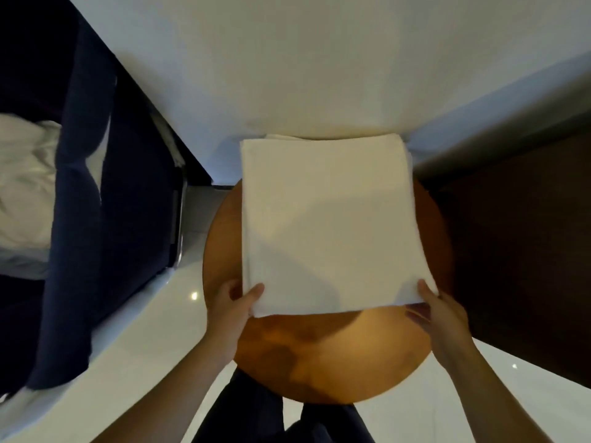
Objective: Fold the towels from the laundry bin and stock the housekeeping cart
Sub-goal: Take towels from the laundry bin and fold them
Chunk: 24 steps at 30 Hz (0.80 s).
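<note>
- A white towel [332, 225], folded into a flat, layered rectangle of soft, matte cloth, lies on a round wooden tabletop [319, 353]; its far edge reaches past the rim towards the pale wall [319, 59].
- The tabletop is smooth, warm orange-brown, with a faint sheen and darker mottled patches near the person.
- The left hand [230, 311] pinches the towel's near left corner, thumb on top, the other fingers tucked beneath.
- The right hand [438, 314] grips the near right corner the same way, thumb over the stacked layers.
- To the left hangs dark navy fabric [80, 203], draped in heavy folds over a frame, with crumpled white linen [25, 187] bunched inside.
- The floor [144, 346] is glossy, pale tile showing small light reflections.
- A dark brown panel [527, 235] stands to the right.
</note>
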{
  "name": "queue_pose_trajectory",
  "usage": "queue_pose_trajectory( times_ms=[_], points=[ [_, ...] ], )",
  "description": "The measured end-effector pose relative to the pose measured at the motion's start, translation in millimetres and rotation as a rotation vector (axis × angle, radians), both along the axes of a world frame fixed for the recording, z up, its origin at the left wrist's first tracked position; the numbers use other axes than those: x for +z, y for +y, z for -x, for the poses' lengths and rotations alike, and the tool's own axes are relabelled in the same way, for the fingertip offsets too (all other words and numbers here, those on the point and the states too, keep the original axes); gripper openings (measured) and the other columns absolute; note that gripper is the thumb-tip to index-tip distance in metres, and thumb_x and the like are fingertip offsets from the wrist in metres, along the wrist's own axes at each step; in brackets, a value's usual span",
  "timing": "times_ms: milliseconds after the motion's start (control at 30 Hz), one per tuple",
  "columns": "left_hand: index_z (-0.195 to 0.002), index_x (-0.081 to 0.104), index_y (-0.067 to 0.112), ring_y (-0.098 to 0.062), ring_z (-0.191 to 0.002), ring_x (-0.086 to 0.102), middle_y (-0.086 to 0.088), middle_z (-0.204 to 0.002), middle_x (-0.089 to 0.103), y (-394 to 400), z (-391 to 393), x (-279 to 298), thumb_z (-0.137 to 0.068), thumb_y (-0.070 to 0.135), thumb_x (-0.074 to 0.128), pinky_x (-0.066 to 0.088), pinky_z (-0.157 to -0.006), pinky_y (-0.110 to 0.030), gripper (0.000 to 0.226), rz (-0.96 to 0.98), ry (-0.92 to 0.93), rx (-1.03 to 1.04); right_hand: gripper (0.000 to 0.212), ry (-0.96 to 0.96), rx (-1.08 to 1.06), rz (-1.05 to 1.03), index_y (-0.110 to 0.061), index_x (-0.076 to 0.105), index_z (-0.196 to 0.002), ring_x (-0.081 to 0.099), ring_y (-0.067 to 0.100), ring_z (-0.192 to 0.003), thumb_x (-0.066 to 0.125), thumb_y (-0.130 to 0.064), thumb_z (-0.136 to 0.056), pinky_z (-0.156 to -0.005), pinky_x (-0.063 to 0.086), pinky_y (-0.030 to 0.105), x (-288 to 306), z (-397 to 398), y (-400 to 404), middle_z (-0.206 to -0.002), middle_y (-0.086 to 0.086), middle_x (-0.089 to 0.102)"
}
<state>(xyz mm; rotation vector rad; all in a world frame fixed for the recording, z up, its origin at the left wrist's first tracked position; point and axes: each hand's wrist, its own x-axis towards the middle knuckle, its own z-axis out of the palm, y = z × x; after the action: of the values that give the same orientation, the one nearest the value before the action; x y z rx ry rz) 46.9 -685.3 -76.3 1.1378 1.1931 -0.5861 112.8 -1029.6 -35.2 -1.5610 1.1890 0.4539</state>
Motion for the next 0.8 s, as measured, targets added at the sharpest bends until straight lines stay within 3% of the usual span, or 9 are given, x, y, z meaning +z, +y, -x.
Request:
queue_pose_trajectory(
  times_ms=[67,133,267,367,433,533,633,800],
  points=[
    [-0.128,0.06,0.023,-0.028,-0.107,0.068,-0.004,-0.121,0.068,-3,0,-2,-0.076,0.029,0.087,0.056,-0.098,-0.049,0.059,0.021,0.02,0.161,0.056,-0.015,-0.098,-0.082,-0.011,0.058,-0.134,0.067,0.032,-0.109,0.073,-0.037,-0.087,-0.093,0.054,0.051,0,-1,-2,-0.125,0.011,0.067],
    [-0.129,0.06,0.019,-0.03,-0.108,0.068,-0.007,-0.122,0.069,-6,-2,2,-0.069,0.027,0.087,0.057,-0.096,-0.048,0.066,0.083,0.036,0.255,0.067,-0.022,-0.174,-0.157,-0.01,0.058,-0.133,0.066,0.035,-0.115,0.079,-0.042,-0.077,-0.102,0.05,0.055,1,-5,-2,-0.128,0.013,0.066],
    [-0.124,0.06,0.013,-0.029,-0.096,0.065,-0.014,-0.119,0.066,-15,4,17,-0.075,0.024,0.083,0.056,-0.072,-0.036,0.056,0.242,0.101,0.402,0.042,-0.053,-0.164,-0.247,-0.015,0.061,-0.126,0.066,0.032,-0.113,0.069,-0.036,-0.091,-0.095,0.054,0.05,1,-14,3,-0.123,0.011,0.069],
    [-0.13,0.06,0.009,-0.023,-0.076,0.06,-0.015,-0.106,0.067,-24,15,19,-0.075,0.024,0.084,0.052,-0.061,-0.031,0.062,0.303,0.092,0.44,0.041,-0.064,-0.165,-0.289,-0.014,0.06,-0.131,0.065,0.032,-0.115,0.07,-0.027,-0.093,-0.098,0.053,0.052,2,-18,4,-0.124,0.01,0.07],
    [-0.131,0.06,0.009,-0.022,-0.077,0.06,-0.013,-0.101,0.067,-27,17,15,-0.072,0.026,0.085,0.052,-0.065,-0.033,0.066,0.282,0.048,0.462,0.039,-0.079,-0.128,-0.325,-0.012,0.061,-0.132,0.066,0.032,-0.117,0.066,-0.022,-0.095,-0.099,0.054,0.05,5,-23,3,-0.126,0.009,0.07],
    [-0.137,0.056,0.016,-0.031,-0.112,0.065,-0.013,-0.125,0.068,-23,8,14,-0.078,0.027,0.08,0.057,-0.087,-0.045,0.064,0.296,-0.061,0.486,0.035,-0.079,0.025,-0.4,-0.012,0.062,-0.133,0.067,0.029,-0.117,0.057,-0.024,-0.1,-0.096,0.056,0.047,10,-34,-5,-0.126,0.007,0.071],
    [-0.142,0.054,0.018,-0.032,-0.125,0.063,-0.009,-0.134,0.067,-15,-8,15,-0.094,0.025,0.065,0.049,-0.105,-0.053,0.05,0.369,-0.181,0.488,0.037,-0.034,0.178,-0.435,-0.016,0.062,-0.134,0.066,0.026,-0.119,0.053,-0.033,-0.103,-0.104,0.051,0.05,9,-51,-14,-0.129,0.005,0.07],
    [-0.123,0.066,0.017,-0.028,-0.108,0.07,-0.007,-0.114,0.076,-11,-56,26,-0.099,0.034,0.057,0.053,-0.091,-0.047,0.03,0.219,-0.154,0.251,0.038,0.051,0.339,-0.373,-0.017,0.07,-0.122,0.069,0.028,-0.111,0.059,-0.042,-0.095,-0.099,0.05,0.046,-3,-87,-16,-0.121,0.005,0.073]
  ],
)
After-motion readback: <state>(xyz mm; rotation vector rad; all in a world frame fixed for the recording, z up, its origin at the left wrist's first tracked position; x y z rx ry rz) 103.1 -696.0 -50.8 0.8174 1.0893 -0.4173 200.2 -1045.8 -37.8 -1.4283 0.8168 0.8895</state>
